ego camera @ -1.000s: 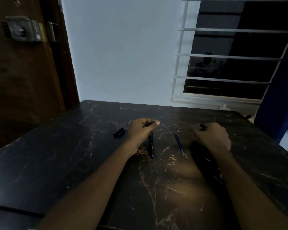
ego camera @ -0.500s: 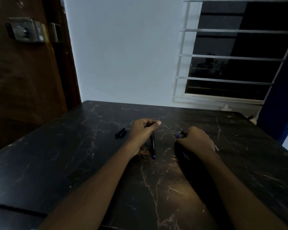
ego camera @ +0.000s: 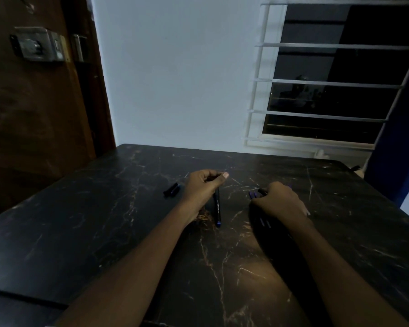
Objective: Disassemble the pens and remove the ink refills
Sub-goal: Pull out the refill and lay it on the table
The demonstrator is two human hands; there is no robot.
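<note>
1. The job looks to be midway: one pen is in hand and loose parts already lie on the bench (ego camera: 104, 232).
2. The left hand (ego camera: 202, 188) pinches the upper end of a black pen barrel (ego camera: 217, 207) between thumb and curled fingers. The barrel slants toward the person, and its blue tip seems to rest on the bench.
3. The right hand (ego camera: 280, 200) lies knuckles-up with its fingers curled round a short black part (ego camera: 261, 191). Blue ends (ego camera: 252, 194) poke out just beside it; I cannot tell whether these are refills.
4. Two dark caps (ego camera: 172, 190) lie side by side to the left of the left hand, apart from it.
5. The next move likely calls for both hands on the barrel, one steadying while the other twists or pulls to free the refill.
6. The barrel is a slim, smooth plastic cylinder with pale print. The bench is glossy black marble-look, veined in gold and white.
</note>
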